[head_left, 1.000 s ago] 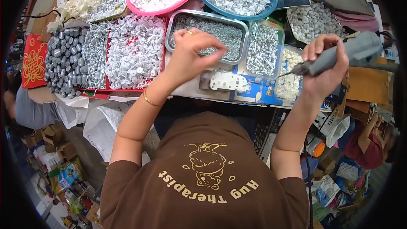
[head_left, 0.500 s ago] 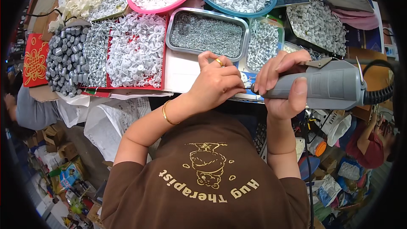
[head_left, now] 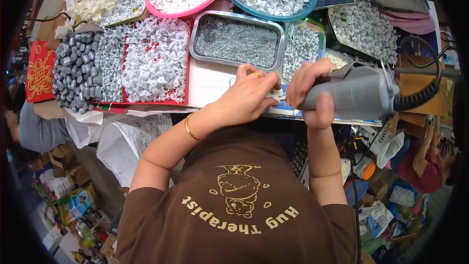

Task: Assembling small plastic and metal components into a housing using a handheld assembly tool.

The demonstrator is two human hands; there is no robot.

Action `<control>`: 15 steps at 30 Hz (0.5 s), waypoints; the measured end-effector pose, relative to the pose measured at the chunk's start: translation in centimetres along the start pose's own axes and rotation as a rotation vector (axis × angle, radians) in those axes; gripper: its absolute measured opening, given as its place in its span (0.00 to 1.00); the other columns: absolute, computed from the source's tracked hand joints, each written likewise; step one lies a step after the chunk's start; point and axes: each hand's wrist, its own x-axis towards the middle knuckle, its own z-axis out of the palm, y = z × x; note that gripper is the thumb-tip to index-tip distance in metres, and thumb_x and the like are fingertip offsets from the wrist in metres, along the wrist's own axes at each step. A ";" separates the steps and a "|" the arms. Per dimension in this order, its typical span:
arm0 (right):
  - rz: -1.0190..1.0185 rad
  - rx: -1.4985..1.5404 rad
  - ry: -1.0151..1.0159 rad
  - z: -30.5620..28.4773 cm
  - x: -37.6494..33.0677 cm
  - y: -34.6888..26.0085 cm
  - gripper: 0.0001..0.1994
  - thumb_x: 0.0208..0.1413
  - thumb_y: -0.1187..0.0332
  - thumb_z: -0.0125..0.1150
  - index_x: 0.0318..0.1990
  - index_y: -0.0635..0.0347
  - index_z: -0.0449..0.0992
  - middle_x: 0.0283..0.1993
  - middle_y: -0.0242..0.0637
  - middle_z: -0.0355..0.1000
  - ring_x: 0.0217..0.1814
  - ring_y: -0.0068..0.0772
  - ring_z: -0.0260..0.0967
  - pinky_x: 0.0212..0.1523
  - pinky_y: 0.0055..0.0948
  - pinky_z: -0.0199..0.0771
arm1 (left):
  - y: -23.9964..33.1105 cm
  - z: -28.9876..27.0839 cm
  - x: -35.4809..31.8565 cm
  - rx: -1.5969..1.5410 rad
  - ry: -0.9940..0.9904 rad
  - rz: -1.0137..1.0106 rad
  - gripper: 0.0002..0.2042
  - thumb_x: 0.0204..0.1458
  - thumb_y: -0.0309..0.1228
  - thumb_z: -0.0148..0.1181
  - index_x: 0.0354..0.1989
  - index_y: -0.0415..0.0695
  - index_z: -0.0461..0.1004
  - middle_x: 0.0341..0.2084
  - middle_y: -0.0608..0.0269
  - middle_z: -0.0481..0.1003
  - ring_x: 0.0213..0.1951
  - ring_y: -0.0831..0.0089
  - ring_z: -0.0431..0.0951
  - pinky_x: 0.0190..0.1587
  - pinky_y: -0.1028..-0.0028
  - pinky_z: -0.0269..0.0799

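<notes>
In my right hand [head_left: 312,85] is a grey electric screwdriver [head_left: 359,93], held level with its bit end towards my left hand and its coiled cord trailing off right. My left hand [head_left: 249,97] is closed in a pinch at the bit end, thumb and fingertips on a small white piece [head_left: 277,95]; its exact kind is too small to tell. Just beyond my left hand stands a metal tray [head_left: 236,63] of small silver screws [head_left: 237,44]. Past my right fingers lies a clear box of screws with pale ends [head_left: 300,44].
A red box [head_left: 188,80] of white disc-headed plastic parts [head_left: 156,61] stands left, beside grey cylinders [head_left: 78,63]. Pink [head_left: 181,15] and blue [head_left: 273,18] bowls of white parts are at the back. A dark bin of white parts [head_left: 364,32] is right. A person's red sleeve [head_left: 425,173] shows far right.
The screwdriver and my right hand have shifted left and turned slightly. My left fingers have changed their pinch, and a white piece now shows at the bit end.
</notes>
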 end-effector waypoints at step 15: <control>-0.037 -0.119 0.119 1.4 1.6 0.0 0.22 0.59 0.49 0.60 0.35 0.60 0.61 0.20 0.34 0.60 0.15 0.24 0.57 0.16 0.25 0.66 | 0.0 -2.8 -2.6 0.080 0.041 -0.164 0.20 0.48 0.35 0.70 0.47 0.48 0.70 0.44 0.66 0.77 0.52 0.63 0.73 0.57 0.54 0.51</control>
